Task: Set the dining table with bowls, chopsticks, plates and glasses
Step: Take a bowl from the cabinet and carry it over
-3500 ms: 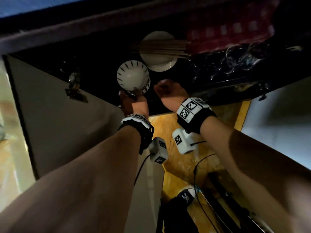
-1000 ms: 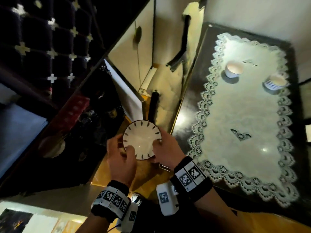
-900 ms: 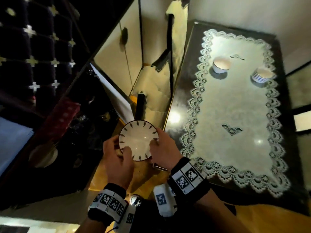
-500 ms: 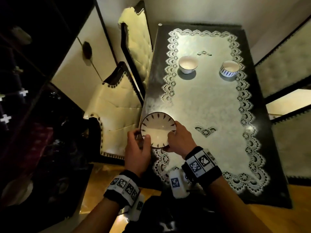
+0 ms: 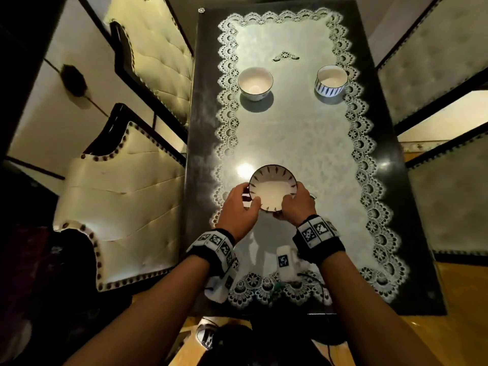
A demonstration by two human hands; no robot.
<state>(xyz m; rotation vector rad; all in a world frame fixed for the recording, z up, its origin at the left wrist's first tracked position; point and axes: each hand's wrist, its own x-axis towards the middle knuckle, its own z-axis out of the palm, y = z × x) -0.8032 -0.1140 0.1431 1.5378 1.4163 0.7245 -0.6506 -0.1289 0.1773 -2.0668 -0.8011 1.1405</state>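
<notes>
I hold a white bowl (image 5: 272, 188) with dark dashes around its rim in both hands, above the near half of the dining table (image 5: 200, 133). My left hand (image 5: 237, 210) grips its left side and my right hand (image 5: 297, 204) grips its right side, thumbs over the rim. Whether the bowl touches the lace cloth (image 5: 298, 133) cannot be told. Two more bowls stand at the far end: a plain white bowl (image 5: 255, 83) on the left and a blue-striped bowl (image 5: 331, 80) on the right.
Two cream padded chairs stand along the table's left side, the near chair (image 5: 118, 207) and the far chair (image 5: 155, 54). More padded chair backs (image 5: 435, 62) line the right side. A dark cabinet (image 5: 26, 260) is at the lower left.
I turned from the dark cabinet to the table. The bowl, held in both hands, has travelled from beside the near left chair to over the cloth's near half.
</notes>
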